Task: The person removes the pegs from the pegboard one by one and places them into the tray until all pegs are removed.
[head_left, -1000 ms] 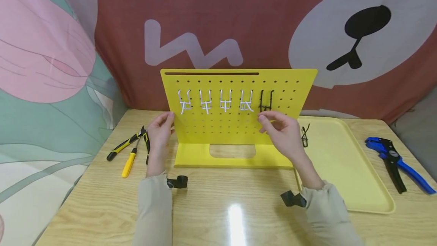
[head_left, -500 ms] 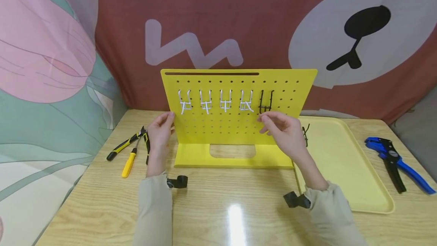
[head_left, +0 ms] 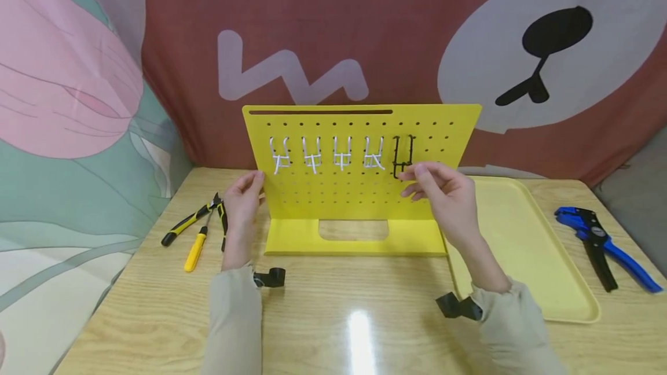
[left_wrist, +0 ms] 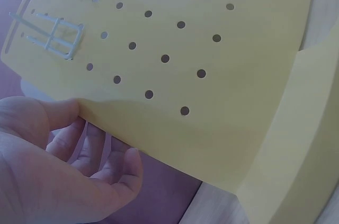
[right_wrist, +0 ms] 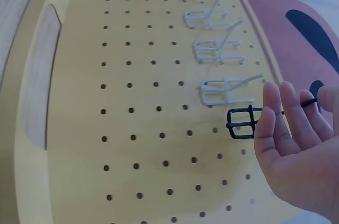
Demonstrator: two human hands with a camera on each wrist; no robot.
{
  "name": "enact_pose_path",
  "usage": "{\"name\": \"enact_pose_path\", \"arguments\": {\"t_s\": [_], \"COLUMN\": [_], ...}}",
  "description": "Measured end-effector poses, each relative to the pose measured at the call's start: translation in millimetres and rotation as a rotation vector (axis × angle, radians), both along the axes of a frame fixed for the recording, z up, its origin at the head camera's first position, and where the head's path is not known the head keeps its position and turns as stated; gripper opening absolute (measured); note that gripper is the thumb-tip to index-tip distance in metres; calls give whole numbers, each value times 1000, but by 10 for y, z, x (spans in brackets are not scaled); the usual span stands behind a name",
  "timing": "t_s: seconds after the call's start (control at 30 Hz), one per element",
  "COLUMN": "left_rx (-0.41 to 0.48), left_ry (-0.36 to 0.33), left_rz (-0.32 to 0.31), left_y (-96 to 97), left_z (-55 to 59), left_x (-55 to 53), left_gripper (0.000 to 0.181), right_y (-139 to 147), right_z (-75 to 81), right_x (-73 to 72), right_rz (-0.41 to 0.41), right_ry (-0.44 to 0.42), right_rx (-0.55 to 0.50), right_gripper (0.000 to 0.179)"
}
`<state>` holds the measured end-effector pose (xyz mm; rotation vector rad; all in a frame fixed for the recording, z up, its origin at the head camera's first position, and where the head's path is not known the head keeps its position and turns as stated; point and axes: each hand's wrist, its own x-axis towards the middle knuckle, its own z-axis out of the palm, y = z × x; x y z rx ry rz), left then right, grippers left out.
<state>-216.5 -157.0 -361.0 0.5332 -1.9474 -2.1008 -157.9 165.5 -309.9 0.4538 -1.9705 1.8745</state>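
- While the left hand (head_left: 242,198) pinched the left edge of the yellow pegboard (head_left: 339,195), its thumb lay on the front face and its other fingers curled behind the edge.
- Away to that grip's right, the right hand (head_left: 453,198) held the black hook (right_wrist: 241,125), with thumb and forefinger together at the hook's prong and the remaining fingers bent alongside it.
- Above the right grip, the hook's two upper arms reached up to a row of holes in the pegboard; its lower frame showed just left of the fingertips, close against the board face. Whether that frame actually touched the board could not be told.
- Left of the right grip, and above and right of the left one, four white hooks (head_left: 373,158) hung in a row, level with the black one.
- Below both grips, the pegboard's foot lay flat on the wooden table (head_left: 323,317), with a slot cut through its middle.
- Just left of the left hand lay pliers (head_left: 186,225) with their yellow-and-black handles spread, and a yellow-handled screwdriver (head_left: 195,252) between those handles.
- Right of the right hand, partly behind its forearm, sat a pale yellow tray (head_left: 521,236); farther right was a blue-and-black tool (head_left: 596,233).
- Behind and above both hands hung a printed cloth (head_left: 312,16).
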Motion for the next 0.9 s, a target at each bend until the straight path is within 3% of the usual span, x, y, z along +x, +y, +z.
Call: {"name": "enact_pose_path", "arguments": {"t_s": [0.2, 0.4, 0.67, 0.9], "left_rx": [2, -8, -2, 1], "left_ry": [7, 4, -7, -11], "left_rz": [0, -9, -7, -3], "left_y": [6, 1, -9, 2], "left_z": [2, 9, 11, 7], "left_x": [3, 19, 23, 8], "left_gripper": [32, 34, 35, 33], "right_y": [55, 145, 328, 549], "right_z": [76, 56, -20, -70], "right_x": [94, 162, 211, 261], "right_rz": [0, 34, 118, 181], "right_ry": [-41, -121, -254, -281], "right_rx": [-68, -128, -106, -119], "right_gripper": [27, 24, 23, 21]}}
